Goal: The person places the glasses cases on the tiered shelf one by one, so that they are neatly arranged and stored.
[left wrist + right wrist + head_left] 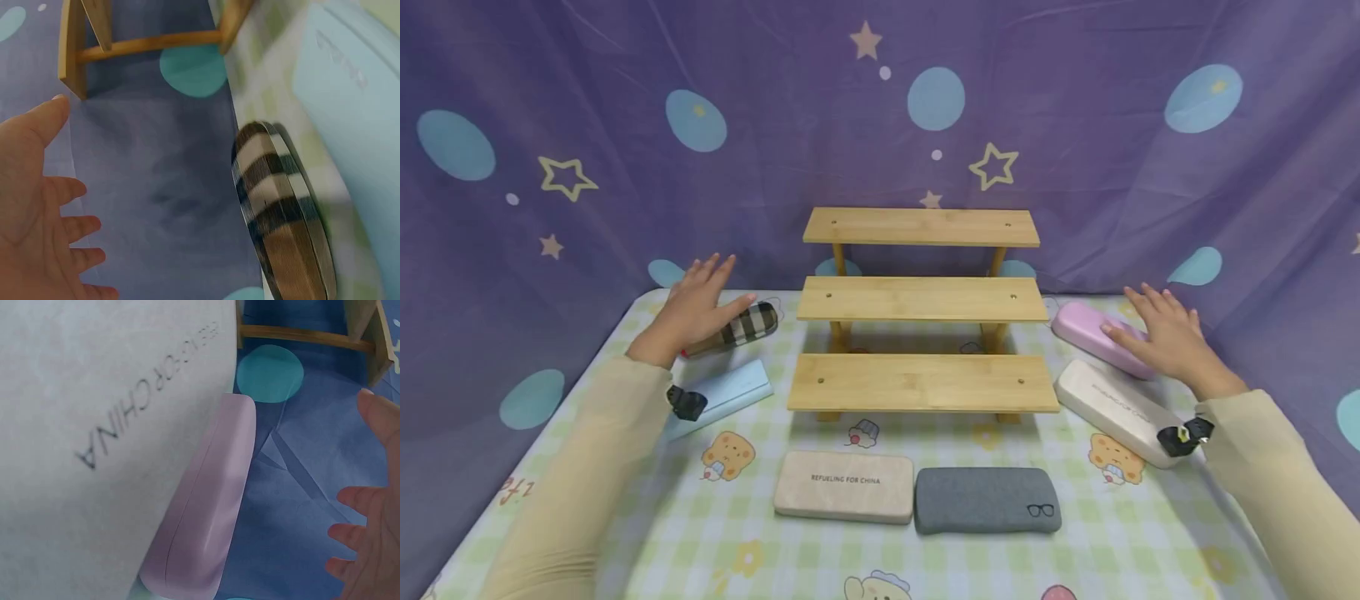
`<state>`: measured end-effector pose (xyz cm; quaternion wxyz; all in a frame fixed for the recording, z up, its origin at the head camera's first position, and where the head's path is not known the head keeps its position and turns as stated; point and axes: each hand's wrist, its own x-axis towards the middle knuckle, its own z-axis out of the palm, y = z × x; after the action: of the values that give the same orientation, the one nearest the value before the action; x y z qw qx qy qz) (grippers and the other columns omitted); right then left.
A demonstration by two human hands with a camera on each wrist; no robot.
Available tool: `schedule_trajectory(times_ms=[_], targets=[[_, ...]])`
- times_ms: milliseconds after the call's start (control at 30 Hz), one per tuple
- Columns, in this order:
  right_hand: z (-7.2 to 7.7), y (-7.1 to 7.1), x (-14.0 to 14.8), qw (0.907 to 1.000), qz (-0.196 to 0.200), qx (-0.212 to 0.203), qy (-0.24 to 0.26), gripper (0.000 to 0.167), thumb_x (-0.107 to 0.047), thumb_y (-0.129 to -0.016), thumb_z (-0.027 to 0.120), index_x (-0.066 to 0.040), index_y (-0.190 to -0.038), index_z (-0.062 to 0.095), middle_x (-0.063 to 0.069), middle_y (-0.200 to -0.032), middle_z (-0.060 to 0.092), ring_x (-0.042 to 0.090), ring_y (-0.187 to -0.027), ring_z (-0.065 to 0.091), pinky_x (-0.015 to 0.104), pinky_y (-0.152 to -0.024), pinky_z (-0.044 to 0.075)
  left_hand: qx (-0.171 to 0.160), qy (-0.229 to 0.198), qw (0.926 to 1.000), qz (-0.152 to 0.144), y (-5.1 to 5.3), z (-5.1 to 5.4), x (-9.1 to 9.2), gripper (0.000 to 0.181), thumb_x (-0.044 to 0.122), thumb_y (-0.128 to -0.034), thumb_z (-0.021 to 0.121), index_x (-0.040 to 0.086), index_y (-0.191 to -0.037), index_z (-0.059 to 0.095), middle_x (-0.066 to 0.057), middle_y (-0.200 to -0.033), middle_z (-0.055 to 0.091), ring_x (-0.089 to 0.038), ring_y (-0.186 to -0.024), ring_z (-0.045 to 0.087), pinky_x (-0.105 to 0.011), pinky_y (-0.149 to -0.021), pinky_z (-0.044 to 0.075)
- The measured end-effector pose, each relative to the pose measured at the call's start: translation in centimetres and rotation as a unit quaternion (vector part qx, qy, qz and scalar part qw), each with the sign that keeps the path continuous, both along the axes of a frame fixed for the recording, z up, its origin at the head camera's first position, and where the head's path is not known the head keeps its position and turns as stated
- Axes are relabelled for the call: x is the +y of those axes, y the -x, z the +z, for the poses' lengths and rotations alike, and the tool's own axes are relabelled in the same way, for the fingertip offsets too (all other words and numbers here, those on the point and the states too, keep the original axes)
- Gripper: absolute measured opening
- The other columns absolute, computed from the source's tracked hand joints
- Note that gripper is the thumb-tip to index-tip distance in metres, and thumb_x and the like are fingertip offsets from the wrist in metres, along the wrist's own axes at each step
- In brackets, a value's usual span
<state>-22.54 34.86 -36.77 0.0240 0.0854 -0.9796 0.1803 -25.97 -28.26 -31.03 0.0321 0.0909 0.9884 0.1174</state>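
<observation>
My left hand (pixel 695 310) is held with fingers spread above the plaid case (pixel 748 325), and nothing is in it. In the left wrist view the hand (pixel 44 206) is apart from the plaid case (pixel 281 212). A light blue case (pixel 730 393) lies nearer, beside the left wrist. On the right, my other hand (pixel 1172 337) hovers with spread fingers over the pink case (pixel 1093 333), holding nothing. The right wrist view has that hand (pixel 372 531) apart from the pink case (pixel 209 494). A cream case with lettering (pixel 1116 408) lies by the right wrist.
A three-tier wooden stand (pixel 922 383) is at the middle of the checked tablecloth (pixel 820 567). In front of it lie a beige case (pixel 844 492) and a grey case (pixel 985 500), side by side. A purple curtain (pixel 775 167) hangs behind the table.
</observation>
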Motion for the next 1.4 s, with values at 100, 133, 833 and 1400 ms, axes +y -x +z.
schedule_trajectory(times_ms=[100, 133, 833, 1400], targets=[[0.1, 0.1, 0.2, 0.9998, 0.007, 0.007, 0.017, 0.082, -0.047, -0.093, 0.05, 0.002, -0.149, 0.016, 0.034, -0.15, 0.011, 0.055, -0.136, 0.0, 0.077, -0.098, -0.002, 0.007, -0.035, 0.9993, -0.009, -0.4, 0.3, 0.6, 0.087, 0.062, -0.0935, 0.036, 0.007, -0.152, 0.001, -0.023, -0.156, -0.005, -0.044, -0.14, -0.011, -0.065, -0.109, -0.003], [0.1, 0.1, 0.3, 0.9996, 0.01, 0.009, 0.024, 0.081, -0.045, -0.093, 0.051, 0.002, -0.149, 0.016, 0.034, -0.15, 0.01, 0.056, -0.136, 0.001, 0.077, -0.098, -0.001, 0.008, -0.046, 0.9988, -0.012, -0.5, 0.3, 0.8, 0.087, 0.062, -0.0936, 0.036, 0.008, -0.152, 0.0, -0.021, -0.156, -0.006, -0.043, -0.141, -0.011, -0.064, -0.11, -0.003], [-0.9, -1.1, 3.2, 0.985, 0.071, -0.026, 0.155, 0.076, -0.025, -0.092, 0.058, 0.002, -0.149, 0.016, 0.035, -0.149, 0.014, 0.053, -0.136, 0.007, 0.071, -0.105, 0.004, -0.012, -0.387, 0.9214, -0.029, -1.1, -1.0, 5.1, 0.067, 0.029, -0.098, 0.051, 0.012, -0.152, 0.016, -0.014, -0.155, 0.021, -0.031, -0.142, 0.019, -0.051, -0.114, 0.02], [-1.8, -0.6, 4.7, 0.9757, 0.005, -0.103, 0.193, 0.07, -0.034, -0.096, 0.052, -0.003, -0.15, 0.019, 0.023, -0.151, 0.024, 0.048, -0.133, 0.021, 0.053, -0.104, 0.03, -0.048, -0.475, 0.8769, -0.053, 0.5, -2.8, 7.0, 0.067, 0.012, -0.0889, 0.066, 0.007, -0.147, 0.032, -0.013, -0.151, 0.031, -0.028, -0.139, 0.028, -0.042, -0.115, 0.023]])
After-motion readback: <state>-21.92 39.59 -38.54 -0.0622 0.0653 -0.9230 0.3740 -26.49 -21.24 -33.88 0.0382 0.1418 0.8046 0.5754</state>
